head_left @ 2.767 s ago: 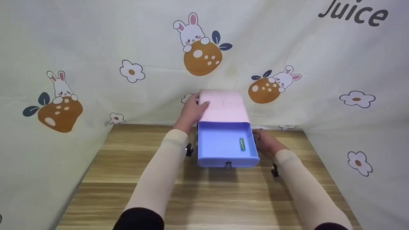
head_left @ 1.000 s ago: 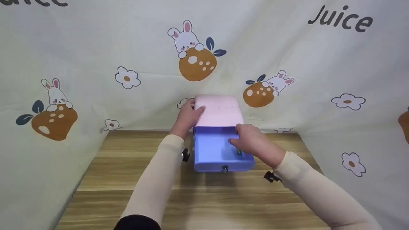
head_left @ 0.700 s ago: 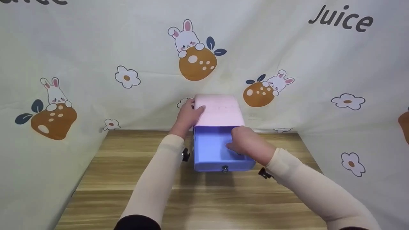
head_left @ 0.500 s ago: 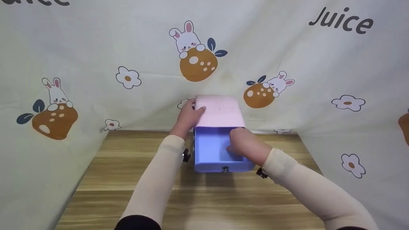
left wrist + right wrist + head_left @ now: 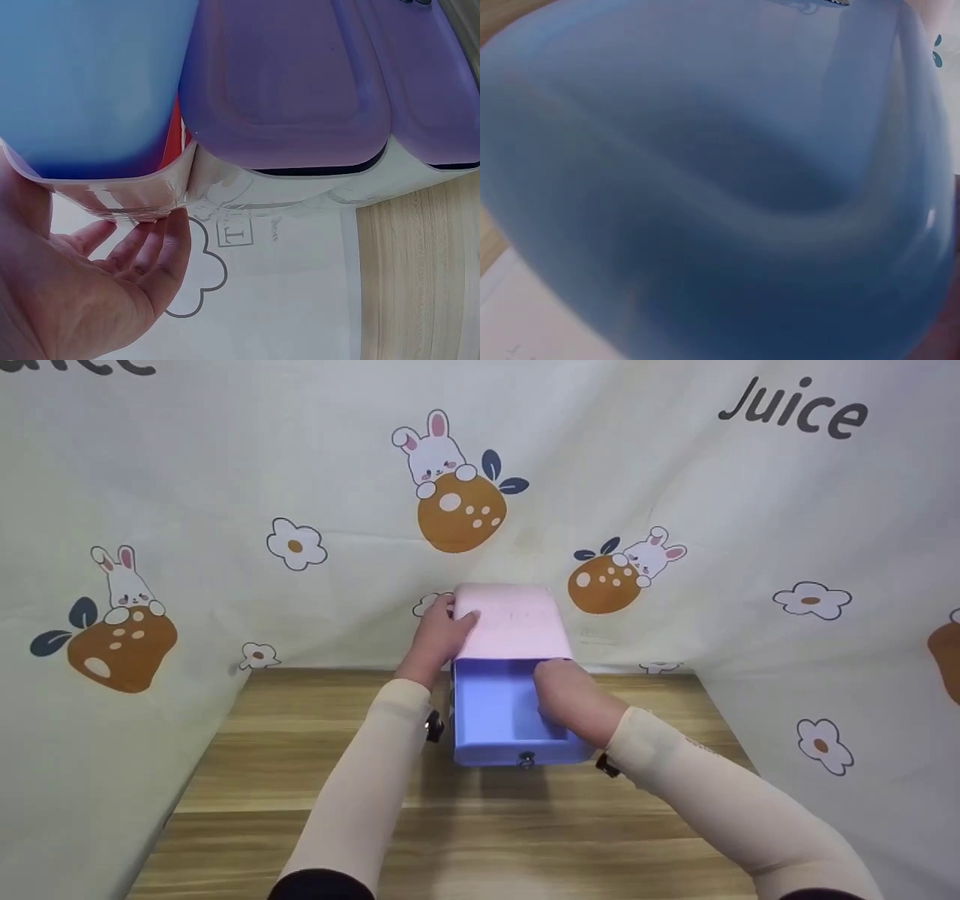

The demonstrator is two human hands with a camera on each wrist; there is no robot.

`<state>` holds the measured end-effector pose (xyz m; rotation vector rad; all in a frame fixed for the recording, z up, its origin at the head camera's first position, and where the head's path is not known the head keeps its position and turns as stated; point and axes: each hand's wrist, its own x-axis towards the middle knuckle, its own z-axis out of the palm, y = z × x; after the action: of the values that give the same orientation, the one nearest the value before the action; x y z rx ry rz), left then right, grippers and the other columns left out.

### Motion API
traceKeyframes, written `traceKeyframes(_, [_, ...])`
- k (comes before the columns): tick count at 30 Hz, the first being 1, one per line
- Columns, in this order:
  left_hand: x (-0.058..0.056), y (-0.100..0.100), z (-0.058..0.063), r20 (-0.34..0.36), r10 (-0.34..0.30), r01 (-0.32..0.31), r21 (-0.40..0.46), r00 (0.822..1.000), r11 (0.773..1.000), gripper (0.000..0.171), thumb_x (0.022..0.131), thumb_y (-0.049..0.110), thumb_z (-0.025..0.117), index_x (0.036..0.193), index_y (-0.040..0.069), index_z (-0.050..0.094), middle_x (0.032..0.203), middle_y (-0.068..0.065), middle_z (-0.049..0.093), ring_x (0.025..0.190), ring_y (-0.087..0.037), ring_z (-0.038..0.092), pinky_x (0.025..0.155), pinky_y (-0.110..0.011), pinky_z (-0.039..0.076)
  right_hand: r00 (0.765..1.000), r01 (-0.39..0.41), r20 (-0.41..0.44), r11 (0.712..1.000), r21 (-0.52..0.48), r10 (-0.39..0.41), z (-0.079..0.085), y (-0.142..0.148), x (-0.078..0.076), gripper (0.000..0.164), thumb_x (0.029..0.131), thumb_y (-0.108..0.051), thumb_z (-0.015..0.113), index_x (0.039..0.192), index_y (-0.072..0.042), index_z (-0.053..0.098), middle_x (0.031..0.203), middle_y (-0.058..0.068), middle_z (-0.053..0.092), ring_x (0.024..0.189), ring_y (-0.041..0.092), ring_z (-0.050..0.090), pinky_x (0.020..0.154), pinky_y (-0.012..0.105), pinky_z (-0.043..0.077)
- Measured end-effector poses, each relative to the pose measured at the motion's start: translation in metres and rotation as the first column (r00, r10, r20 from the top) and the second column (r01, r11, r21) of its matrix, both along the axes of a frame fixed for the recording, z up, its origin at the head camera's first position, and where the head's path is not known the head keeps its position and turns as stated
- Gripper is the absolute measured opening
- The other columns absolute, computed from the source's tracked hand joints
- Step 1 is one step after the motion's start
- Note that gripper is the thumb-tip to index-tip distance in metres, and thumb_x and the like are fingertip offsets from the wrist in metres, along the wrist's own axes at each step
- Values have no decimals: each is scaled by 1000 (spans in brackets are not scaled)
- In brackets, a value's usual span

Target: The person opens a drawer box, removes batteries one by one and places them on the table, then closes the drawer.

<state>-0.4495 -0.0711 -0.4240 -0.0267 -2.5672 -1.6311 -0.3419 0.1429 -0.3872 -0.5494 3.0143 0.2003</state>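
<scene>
A small drawer cabinet with a pink top stands against the back wall, its blue drawer pulled well out. My left hand grips the cabinet's upper left side, thumb on top; in the left wrist view its fingers bend against the side wall. My right hand reaches down into the drawer's right part. Its fingertips are hidden, as is the small green battery seen there earlier, so whether it is held cannot be made out. The right wrist view shows mostly the blurred blue drawer.
Purple lower drawers sit shut below the blue one. A small metal ring pull is on the blue drawer's front. The cabinet stands on a wood-grain table, enclosed by a printed cloth at the back and sides.
My right hand has left the cabinet's right side, come over the drawer and dipped inside, covering the battery. Over the last half second it has shifted slightly left. My left hand stays on the cabinet.
</scene>
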Motion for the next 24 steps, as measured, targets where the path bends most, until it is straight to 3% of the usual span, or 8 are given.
traceKeyframes(3, [0,0,0,10,1,-1,2,1000,1000,69,109,41,68,164,6,44,155,-18,59,139,-32,59,118,-48,47,1000,10,0,1000,2,-10,-1,0,-1,5,89,4,70,92,2,67,90,18,69,81,31,61,89,50,61])
traceKeyframes(10, [0,0,1,11,0,0,12,1000,1000,69,109,40,69,164,6,45,152,-19,60,137,-32,60,117,-48,48,999,-29,-45,999,-23,28,-7,2,0,11,86,10,71,93,2,67,86,18,70,77,31,67,78,49,63])
traceKeyframes(16, [1,1,1,15,7,-7,1,1000,1000,70,109,41,69,164,5,44,151,-19,60,137,-32,59,117,-48,48,999,-7,-37,999,-32,6,-9,2,-1,9,90,9,69,94,2,69,87,19,71,78,32,68,79,50,64])
traceKeyframes(24, [-3,0,-1,2,1,-1,5,1000,1000,69,108,40,69,163,5,45,151,-19,61,138,-32,59,117,-47,47,998,-27,-54,992,-122,20,-12,6,1,7,88,7,65,87,0,64,81,19,67,74,35,65,77,54,62])
